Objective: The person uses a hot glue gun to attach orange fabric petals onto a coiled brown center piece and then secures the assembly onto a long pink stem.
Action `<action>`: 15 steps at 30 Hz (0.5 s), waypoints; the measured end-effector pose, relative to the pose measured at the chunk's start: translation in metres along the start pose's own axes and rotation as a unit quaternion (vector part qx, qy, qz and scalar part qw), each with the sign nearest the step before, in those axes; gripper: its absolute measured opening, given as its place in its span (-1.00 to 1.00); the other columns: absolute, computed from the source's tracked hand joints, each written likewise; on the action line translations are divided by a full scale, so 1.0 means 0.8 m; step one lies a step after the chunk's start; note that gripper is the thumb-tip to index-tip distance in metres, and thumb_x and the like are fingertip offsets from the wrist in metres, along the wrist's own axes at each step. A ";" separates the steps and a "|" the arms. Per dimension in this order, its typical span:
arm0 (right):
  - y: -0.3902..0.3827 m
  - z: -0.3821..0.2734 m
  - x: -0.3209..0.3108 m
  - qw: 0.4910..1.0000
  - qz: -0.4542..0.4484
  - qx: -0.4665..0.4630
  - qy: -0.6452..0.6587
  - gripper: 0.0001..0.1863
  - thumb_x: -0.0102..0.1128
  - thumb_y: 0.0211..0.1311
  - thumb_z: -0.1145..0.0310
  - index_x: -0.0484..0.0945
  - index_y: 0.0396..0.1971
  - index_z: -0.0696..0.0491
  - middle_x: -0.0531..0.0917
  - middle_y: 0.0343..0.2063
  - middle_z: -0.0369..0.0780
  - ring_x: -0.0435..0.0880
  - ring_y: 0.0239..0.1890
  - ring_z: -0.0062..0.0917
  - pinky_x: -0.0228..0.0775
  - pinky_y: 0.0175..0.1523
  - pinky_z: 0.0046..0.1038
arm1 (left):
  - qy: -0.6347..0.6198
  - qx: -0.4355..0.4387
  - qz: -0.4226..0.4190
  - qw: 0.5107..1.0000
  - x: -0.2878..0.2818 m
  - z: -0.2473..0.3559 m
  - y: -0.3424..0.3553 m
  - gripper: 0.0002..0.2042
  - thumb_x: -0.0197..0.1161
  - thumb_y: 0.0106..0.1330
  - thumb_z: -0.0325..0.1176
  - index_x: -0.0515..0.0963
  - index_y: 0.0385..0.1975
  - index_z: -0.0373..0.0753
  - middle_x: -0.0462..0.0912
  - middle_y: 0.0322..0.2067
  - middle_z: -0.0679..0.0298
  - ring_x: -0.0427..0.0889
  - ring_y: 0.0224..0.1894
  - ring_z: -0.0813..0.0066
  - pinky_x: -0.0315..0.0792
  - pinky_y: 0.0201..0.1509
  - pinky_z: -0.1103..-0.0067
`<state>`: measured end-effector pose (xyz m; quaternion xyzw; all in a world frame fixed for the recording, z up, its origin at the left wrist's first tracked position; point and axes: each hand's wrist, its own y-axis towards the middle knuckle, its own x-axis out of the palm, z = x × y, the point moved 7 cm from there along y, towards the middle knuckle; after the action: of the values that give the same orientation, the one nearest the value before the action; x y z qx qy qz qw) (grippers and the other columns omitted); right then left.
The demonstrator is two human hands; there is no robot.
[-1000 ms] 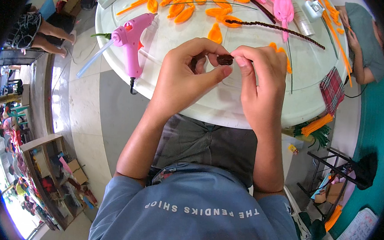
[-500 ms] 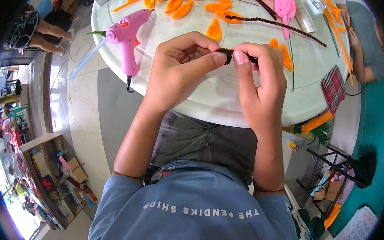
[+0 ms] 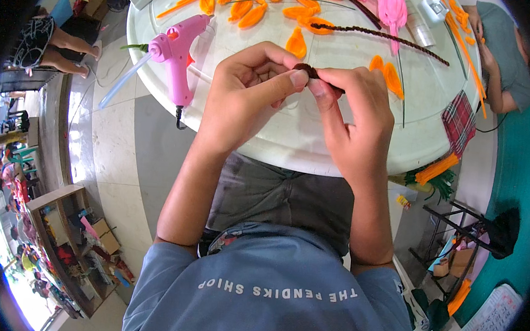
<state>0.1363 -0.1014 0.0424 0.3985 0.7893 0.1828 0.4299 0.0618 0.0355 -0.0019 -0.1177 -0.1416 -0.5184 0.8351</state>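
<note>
Between my fingertips, just above the table, is a dark brown pipe cleaner (image 3: 306, 68) bent into a small tight coil. My left hand (image 3: 251, 95) pinches it between thumb and forefinger. From the other side my right hand (image 3: 356, 107) grips it too, its thumb and forefinger touching the coil; part of the strand is hidden behind these fingers. Beyond my hands, a long twisted brown pipe cleaner (image 3: 388, 39) lies across the table. An orange petal shape (image 3: 297, 43) of fuzzy wire rests close past my left fingertips.
A pink glue gun (image 3: 177, 57) stands on the white round table (image 3: 290, 149) at the left edge. Several orange petals (image 3: 241, 9), a pink fuzzy bundle (image 3: 393, 9) and a plaid cloth (image 3: 460, 123) lie around. Another person (image 3: 505, 59) sits at the far right.
The brown pipe cleaner is curled tighter. My right thumb and fingers have moved left against the coil, closer to my left fingertips.
</note>
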 end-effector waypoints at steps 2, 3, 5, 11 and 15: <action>-0.001 0.003 -0.001 1.000 -0.007 0.013 0.001 -0.84 0.32 0.20 0.52 0.59 -0.23 0.08 0.57 -0.42 -0.19 0.46 -0.34 -0.26 0.29 -0.22 -0.26 | 0.023 0.013 0.007 1.000 0.007 0.006 0.000 -0.86 0.33 0.36 -0.50 0.61 -0.15 -0.40 0.71 -0.34 0.30 0.57 -0.33 0.72 0.37 -0.30 0.72; -0.001 0.004 -0.002 1.000 -0.010 0.020 0.003 -0.84 0.33 0.19 0.52 0.59 -0.23 0.07 0.56 -0.42 -0.20 0.46 -0.34 -0.27 0.29 -0.22 -0.27 | 0.035 0.020 0.011 0.999 0.009 0.009 -0.001 -0.85 0.33 0.38 -0.49 0.61 -0.14 -0.40 0.71 -0.33 0.31 0.57 -0.32 0.73 0.39 -0.28 0.72; -0.001 0.005 -0.003 1.000 -0.014 0.018 -0.003 -0.83 0.33 0.19 0.52 0.59 -0.23 0.07 0.56 -0.42 -0.21 0.46 -0.33 -0.28 0.29 -0.21 -0.27 | 0.078 0.034 -0.012 0.996 0.010 0.007 0.000 -0.85 0.32 0.40 -0.47 0.61 -0.13 -0.40 0.71 -0.30 0.31 0.57 -0.30 0.73 0.42 -0.24 0.71; 0.001 0.007 -0.002 1.000 -0.003 0.019 0.012 -0.85 0.30 0.22 0.51 0.59 -0.21 0.08 0.57 -0.40 -0.20 0.47 -0.31 -0.27 0.30 -0.18 -0.26 | 0.110 0.046 -0.003 0.993 0.012 0.007 -0.001 -0.85 0.30 0.44 -0.43 0.60 -0.14 -0.37 0.69 -0.32 0.33 0.56 -0.31 0.75 0.41 -0.25 0.72; 0.000 0.007 -0.001 0.999 0.001 0.036 0.019 -0.86 0.28 0.25 0.51 0.59 -0.20 0.09 0.59 -0.38 -0.17 0.48 -0.30 -0.25 0.31 -0.16 -0.24 | 0.071 0.008 0.005 0.997 0.006 -0.001 0.000 -0.87 0.28 0.45 -0.42 0.58 -0.16 -0.36 0.69 -0.34 0.29 0.52 -0.36 0.75 0.37 -0.30 0.72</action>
<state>0.1411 -0.1021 0.0401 0.4110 0.8030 0.1628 0.3998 0.0644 0.0309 -0.0011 -0.0745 -0.0851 -0.5199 0.8467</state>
